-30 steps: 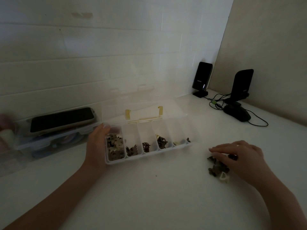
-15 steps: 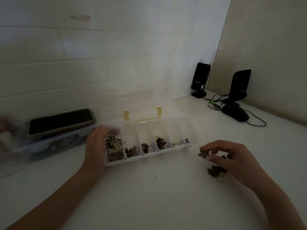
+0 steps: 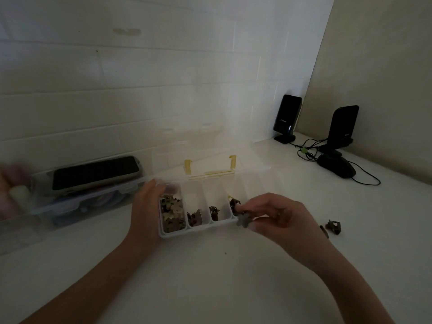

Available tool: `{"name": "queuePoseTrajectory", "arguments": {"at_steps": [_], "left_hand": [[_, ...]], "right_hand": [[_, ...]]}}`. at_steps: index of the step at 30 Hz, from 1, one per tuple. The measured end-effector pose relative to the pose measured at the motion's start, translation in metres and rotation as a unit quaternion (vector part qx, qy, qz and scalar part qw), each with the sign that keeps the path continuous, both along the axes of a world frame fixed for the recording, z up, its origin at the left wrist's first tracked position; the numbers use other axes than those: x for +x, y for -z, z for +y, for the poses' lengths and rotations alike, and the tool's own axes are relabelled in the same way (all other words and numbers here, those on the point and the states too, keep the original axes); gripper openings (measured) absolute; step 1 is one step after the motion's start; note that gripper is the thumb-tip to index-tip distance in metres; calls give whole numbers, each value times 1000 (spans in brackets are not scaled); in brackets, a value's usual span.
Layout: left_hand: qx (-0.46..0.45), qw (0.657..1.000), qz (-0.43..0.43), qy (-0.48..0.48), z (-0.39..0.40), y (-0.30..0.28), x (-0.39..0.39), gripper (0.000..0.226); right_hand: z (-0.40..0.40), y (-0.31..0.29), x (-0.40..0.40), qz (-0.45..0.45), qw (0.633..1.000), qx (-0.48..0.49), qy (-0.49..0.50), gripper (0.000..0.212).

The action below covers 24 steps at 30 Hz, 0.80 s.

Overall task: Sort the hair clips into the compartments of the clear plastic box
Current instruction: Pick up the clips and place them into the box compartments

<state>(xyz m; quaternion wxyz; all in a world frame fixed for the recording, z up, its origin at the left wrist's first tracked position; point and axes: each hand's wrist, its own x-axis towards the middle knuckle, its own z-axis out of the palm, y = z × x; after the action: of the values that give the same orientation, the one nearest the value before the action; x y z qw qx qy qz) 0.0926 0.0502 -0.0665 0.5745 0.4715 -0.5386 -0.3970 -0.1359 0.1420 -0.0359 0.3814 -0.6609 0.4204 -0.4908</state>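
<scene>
Two hands work at a clear plastic box [image 3: 198, 226] near the tabletop's back edge: the left hand [image 3: 146, 213] grips its left end, while the right hand [image 3: 274, 215] pinches a small flower-shaped hair clip [image 3: 243, 221] at the box's front wall. Open compartments lie just behind and left of that clip. A few loose clips [image 3: 333, 228] wait to the right, nearest the right hand.

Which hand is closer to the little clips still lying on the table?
The right hand. It holds a flower clip at the box's front edge, just left of the loose clips. The left hand grips the clear plastic box at its far left end.
</scene>
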Motion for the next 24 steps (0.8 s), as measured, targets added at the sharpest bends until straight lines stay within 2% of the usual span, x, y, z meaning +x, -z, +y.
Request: {"name": "queuePoseTrajectory", "arguments": {"at_steps": [2, 3, 5, 7, 9, 11, 13, 15, 16, 18, 21, 24], "left_hand": [[-54, 998, -38, -17, 3, -1, 2, 13], [-91, 992, -87, -30, 2, 0, 4, 15], [-104, 973, -206, 7, 0, 4, 8, 31], [-118, 950, -288, 36, 1, 6, 11, 29], [-174, 925, -336, 16, 5, 2, 12, 35], [-202, 918, -342, 5, 4, 4, 14, 43], [-197, 927, -320, 10, 1, 4, 13, 28], [-139, 971, -194, -4, -4, 4, 9, 7], [-101, 985, -138, -7, -5, 5, 7, 14], [-69, 991, -116, -3, -5, 7, 2, 25], [-27, 997, -76, -7, -9, 11, -1, 31], [7, 999, -33, 17, -17, 19, -3, 33]], "right_hand": [[-5, -4, 22, 26, 999, -18, 4, 25], [-8, -6, 33, 42, 999, -30, 10, 24], [-14, -11, 56, 71, 996, -58, 20, 22], [-21, -14, 75, 111, 989, -89, 28, 20], [-29, -13, 88, 190, 974, -112, 46, 18], [-35, -10, 93, 258, 957, -117, 61, 16], [-35, -6, 91, 263, 954, -129, 66, 14], [-29, -3, 81, 221, 962, -135, 85, 13], [-24, -2, 73, 201, 965, -131, 109, 13], [-13, 1, 52, 187, 958, -127, 176, 17], [4, 9, 19, 244, 914, -116, 302, 14], [22, 18, -7, 291, 861, -57, 413, 17]]}}
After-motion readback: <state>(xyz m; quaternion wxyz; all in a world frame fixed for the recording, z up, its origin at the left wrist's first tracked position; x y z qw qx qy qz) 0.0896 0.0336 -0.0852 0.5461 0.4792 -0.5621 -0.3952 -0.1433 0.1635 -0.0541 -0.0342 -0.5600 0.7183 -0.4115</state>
